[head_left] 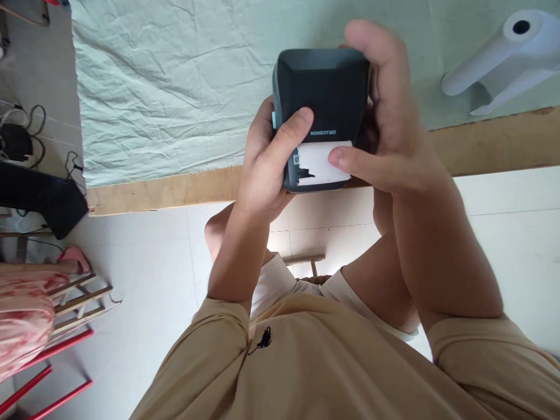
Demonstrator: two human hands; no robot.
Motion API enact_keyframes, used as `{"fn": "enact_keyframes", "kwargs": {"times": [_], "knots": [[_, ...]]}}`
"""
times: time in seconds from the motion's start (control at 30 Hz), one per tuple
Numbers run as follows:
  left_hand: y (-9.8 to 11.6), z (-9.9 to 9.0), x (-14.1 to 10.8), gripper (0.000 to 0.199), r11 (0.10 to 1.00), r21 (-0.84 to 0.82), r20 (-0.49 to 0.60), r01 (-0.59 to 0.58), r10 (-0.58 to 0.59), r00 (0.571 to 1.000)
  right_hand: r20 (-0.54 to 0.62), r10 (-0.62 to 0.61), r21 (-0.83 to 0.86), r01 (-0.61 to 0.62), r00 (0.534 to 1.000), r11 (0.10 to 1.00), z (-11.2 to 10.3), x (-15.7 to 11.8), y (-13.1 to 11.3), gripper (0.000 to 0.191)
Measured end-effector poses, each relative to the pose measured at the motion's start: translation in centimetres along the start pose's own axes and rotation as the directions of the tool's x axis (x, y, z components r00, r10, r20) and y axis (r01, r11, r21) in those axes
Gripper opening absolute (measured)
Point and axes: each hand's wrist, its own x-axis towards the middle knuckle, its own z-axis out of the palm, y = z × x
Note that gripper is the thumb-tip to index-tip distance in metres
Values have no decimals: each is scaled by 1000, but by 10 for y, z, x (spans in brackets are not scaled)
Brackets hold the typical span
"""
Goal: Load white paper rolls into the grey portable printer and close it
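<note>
The left hand [268, 153] grips a dark, boxy plastic device [330, 105] marked NIIMBOT (label printer, probably), upper centre of frame: thumb across the black top, fingers round its left side, so likely taking most of the weight. The right hand [396, 137] has its thumb on a white paper piece [320, 158], ragged at left, probably pinning it to the device's lower face. Index finger lifted clear, other fingers blurred or hidden at the right side; can't tell if they grip. Device is over the front edge of a wooden bench [166, 193], face up, presumably for easy viewing. Pale green cloth [184, 87] covers the bench, maybe as protection. Upper right: white paper roll [487, 58], seems stood on end, tail loose, well apart from the device.
</note>
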Motion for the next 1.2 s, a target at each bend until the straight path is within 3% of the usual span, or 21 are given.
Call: {"fn": "enact_keyframes", "kwargs": {"times": [0.1, 0.23, 0.4, 0.5, 0.63, 0.7, 0.9, 1.0, 1.2], "knots": [[-3, -3, 4, 24, 1000, -22, -1, -19, 19, 1000, 45, 8, 88, -12, 999, 996, -4, 3, -7, 86], [-13, -10, 15, 18, 995, -77, 73, -69, 75, 995, 44, 25, 40, -27, 999, 999, -7, 5, -13, 77], [-21, -17, 23, 36, 989, -61, 53, -133, 137, 989, 40, -65, -5, 65, 997, 998, -3, 3, 0, 93], [-22, -18, 25, 42, 993, -29, 43, -119, 120, 992, 1, -82, 33, 82, 997, 996, -1, 2, 2, 91], [-21, -18, 24, 46, 994, -3, 29, -110, 110, 994, 37, -68, 4, 68, 997, 998, -5, 2, -2, 84], [-22, -18, 23, 45, 993, -2, 32, -116, 116, 993, 69, -41, -32, 43, 997, 999, -7, 2, -3, 81], [-25, -19, 22, 37, 988, -13, 56, -155, 155, 986, 16, -118, 66, 117, 993, 991, -3, 5, -5, 71], [-27, -23, 24, 33, 984, -38, 72, -173, 175, 982, 46, -126, 57, 123, 991, 991, -3, 6, -6, 63], [-22, -19, 22, 35, 988, 26, 54, -152, 151, 987, 23, -122, 40, 121, 992, 992, -5, 5, -2, 65]]}}
